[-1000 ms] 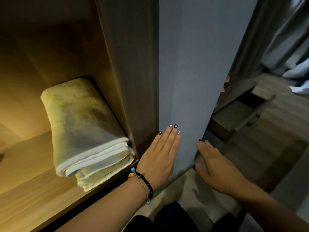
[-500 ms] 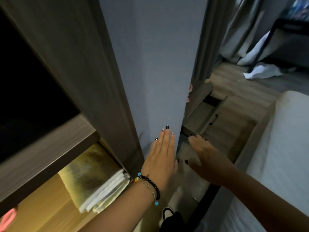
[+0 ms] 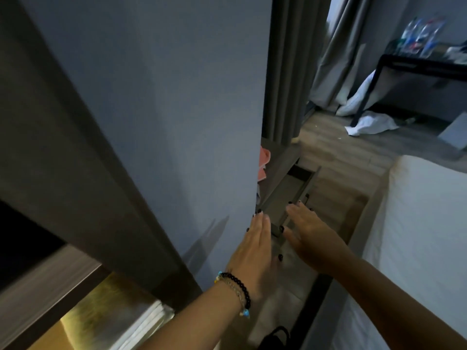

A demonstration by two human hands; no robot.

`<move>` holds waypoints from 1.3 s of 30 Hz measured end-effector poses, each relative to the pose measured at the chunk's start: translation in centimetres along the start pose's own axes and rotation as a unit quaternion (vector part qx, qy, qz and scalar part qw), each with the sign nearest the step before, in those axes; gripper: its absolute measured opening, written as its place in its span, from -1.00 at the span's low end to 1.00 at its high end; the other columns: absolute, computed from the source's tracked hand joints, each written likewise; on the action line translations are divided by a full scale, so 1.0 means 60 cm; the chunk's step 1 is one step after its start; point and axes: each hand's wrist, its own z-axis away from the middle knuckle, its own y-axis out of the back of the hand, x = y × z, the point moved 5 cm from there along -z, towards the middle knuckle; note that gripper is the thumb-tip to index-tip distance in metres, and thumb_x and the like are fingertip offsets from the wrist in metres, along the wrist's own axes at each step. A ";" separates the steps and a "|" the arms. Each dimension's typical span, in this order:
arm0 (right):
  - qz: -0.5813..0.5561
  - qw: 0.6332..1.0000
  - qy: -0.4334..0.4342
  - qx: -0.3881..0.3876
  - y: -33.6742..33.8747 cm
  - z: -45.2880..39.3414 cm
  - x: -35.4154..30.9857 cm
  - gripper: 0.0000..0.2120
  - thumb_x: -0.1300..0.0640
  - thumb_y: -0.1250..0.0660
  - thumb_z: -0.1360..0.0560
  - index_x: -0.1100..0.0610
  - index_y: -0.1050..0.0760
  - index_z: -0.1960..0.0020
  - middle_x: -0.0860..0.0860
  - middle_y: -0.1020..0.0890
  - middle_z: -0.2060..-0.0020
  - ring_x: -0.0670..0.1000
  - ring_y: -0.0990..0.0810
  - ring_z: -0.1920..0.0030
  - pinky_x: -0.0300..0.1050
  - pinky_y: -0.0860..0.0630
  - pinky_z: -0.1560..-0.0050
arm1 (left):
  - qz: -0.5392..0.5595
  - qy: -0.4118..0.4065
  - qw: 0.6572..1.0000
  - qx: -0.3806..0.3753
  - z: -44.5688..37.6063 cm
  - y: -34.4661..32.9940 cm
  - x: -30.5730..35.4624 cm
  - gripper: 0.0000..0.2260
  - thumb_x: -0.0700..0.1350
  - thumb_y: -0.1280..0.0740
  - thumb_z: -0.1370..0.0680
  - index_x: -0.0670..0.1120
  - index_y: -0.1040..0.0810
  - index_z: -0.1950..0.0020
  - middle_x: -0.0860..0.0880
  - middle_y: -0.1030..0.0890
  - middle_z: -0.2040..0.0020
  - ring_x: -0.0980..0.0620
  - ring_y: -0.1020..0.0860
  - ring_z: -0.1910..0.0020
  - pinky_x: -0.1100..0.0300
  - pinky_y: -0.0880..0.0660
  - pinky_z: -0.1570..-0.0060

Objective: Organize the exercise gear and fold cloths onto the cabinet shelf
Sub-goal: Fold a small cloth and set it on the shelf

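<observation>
A folded cream towel (image 3: 121, 322) lies on the lit wooden cabinet shelf (image 3: 48, 342) at the bottom left, mostly cut off by the cabinet frame (image 3: 83, 188). My left hand (image 3: 255, 253), with a bead bracelet at the wrist, lies flat with straight fingers against the grey-blue door panel (image 3: 177, 109) near its right edge. My right hand (image 3: 310, 238) hovers open just right of that edge, fingers spread, holding nothing. A pink cloth (image 3: 264, 162) peeks out behind the panel's edge.
An open grey drawer (image 3: 300, 183) juts out low behind the panel. A white bed (image 3: 424, 223) fills the right side. Grey curtains (image 3: 290, 72) hang behind. A white cloth (image 3: 371, 125) lies on the wooden floor by a black table (image 3: 417, 69) with bottles.
The view has lifted and swung right, so the shelf and towel sank to the bottom left. Both hands stay at the panel's edge; my left hand now lies nearer that edge.
</observation>
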 end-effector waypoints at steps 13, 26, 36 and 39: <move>0.046 0.983 -0.020 -0.174 0.012 -0.182 0.233 -0.36 -0.28 0.13 -0.58 0.01 0.06 -0.56 -0.01 0.00 -0.56 -0.02 0.13 -0.54 -0.06 0.17 -0.46 | 0.108 0.087 0.990 0.008 -0.293 -0.073 0.010 -0.22 -0.10 -0.22 -0.61 -0.06 0.37 -0.53 -0.01 0.25 -0.58 0.07 0.11 -0.55 0.21 0.00 -0.51; 0.043 0.964 0.000 -0.263 0.020 -0.414 0.348 -0.10 -0.45 0.30 -0.39 0.05 0.06 -0.57 0.05 -0.02 -0.56 0.04 0.10 -0.55 -0.01 0.12 -0.48 | 0.182 0.131 0.972 0.068 -0.480 -0.104 -0.052 -0.30 -0.22 -0.18 -0.59 0.10 0.23 -0.52 0.09 0.07 -0.58 0.21 -0.01 -0.52 0.42 -0.02 -0.41; -0.010 0.961 -0.025 -0.275 0.018 -0.622 0.450 -0.20 -0.40 0.20 -0.50 0.08 0.09 -0.57 0.06 -0.02 -0.56 0.05 0.06 -0.55 -0.05 0.08 -0.48 | 0.178 0.202 0.957 0.106 -0.674 -0.098 -0.087 -0.28 -0.20 -0.24 -0.59 0.01 0.21 -0.53 0.12 0.17 -0.54 0.16 0.10 -0.53 0.44 0.13 -0.41; 0.006 0.954 0.004 -0.301 0.016 -0.666 0.463 -0.30 -0.28 0.08 -0.59 0.12 0.09 -0.57 0.09 -0.01 -0.56 0.06 0.06 -0.55 -0.06 0.08 -0.49 | 0.186 0.250 0.942 0.122 -0.712 -0.086 -0.103 -0.27 -0.18 -0.25 -0.59 -0.01 0.21 -0.56 0.10 0.17 -0.56 0.15 0.10 -0.53 0.33 0.07 -0.43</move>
